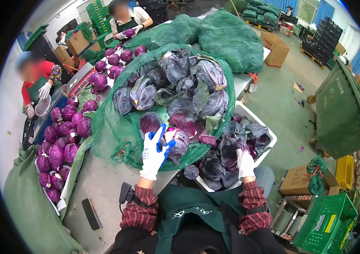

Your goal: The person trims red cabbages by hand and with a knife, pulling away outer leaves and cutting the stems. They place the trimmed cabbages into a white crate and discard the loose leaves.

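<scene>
My left hand (153, 154), in a white glove with blue fingertips, has its fingers spread at the left side of a partly peeled red cabbage (179, 141). That cabbage rests on the front edge of an opened green mesh sack (104, 135). Behind it, the sack holds several red cabbages with dull outer leaves (143, 94). My right hand (245, 164), in a white glove, is over a white bin (268, 148) filled with loose cabbage leaves (213, 167). Its fingers are closed together; what they hold, if anything, I cannot make out.
Peeled purple cabbages (57, 155) are heaped at left. A knife-like black-handled tool (90, 213) lies on the metal table (116, 203). Two co-workers stand across the table. Full green sacks (228, 40) lie behind. At right are a green wheeled bin (342, 110) and a green crate (328, 224).
</scene>
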The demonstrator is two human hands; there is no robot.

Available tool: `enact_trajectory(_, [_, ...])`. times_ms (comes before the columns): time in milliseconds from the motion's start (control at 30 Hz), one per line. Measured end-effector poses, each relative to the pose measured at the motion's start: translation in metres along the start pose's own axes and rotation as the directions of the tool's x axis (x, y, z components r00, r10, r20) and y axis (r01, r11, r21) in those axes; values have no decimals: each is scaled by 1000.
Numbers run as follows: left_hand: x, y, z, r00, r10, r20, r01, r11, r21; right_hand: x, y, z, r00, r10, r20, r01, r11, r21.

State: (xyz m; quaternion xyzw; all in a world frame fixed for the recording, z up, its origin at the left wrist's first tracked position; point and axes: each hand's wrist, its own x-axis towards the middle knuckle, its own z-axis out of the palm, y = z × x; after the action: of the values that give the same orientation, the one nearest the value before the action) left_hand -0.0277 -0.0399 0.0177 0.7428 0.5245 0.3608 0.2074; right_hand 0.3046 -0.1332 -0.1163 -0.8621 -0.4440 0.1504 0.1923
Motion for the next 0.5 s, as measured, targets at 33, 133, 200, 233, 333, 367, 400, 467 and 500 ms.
enact_trajectory(33, [-2,2,1,1000,-4,5,4,1000,-1,-5,-14,-7,994,-12,-107,16,999,41])
enact_trajectory(133, [-2,16,4,982,188,-5,-182,959,215,-31,-77,-33,760,-566,-318,607,794,38])
enact_trajectory(200, [-8,21,11,981,193,-28,-182,955,232,-64,-134,-57,849,-528,-30,509,799,321])
enact_trajectory(233, [-10,24,14,978,201,-57,-182,952,247,-61,-137,-20,797,-593,-116,572,677,463])
enact_trajectory(333, [-14,23,24,976,189,-105,-160,958,237,-68,-170,-4,738,-653,-168,673,729,123])
enact_trajectory(367, [-15,18,30,955,232,-187,-190,957,218,-68,-174,0,756,-630,-177,649,757,73])
enact_trajectory(400, [-15,17,36,984,78,-159,-81,997,-13,-65,-174,2,755,-631,-177,650,756,75])
enact_trajectory(467, [-12,10,44,984,88,-158,-96,994,-46,-55,-170,6,771,-616,-164,632,771,76])
enact_trajectory(500, [-11,16,45,982,81,-171,-92,994,-57,-49,-169,8,770,-608,-195,627,777,56])
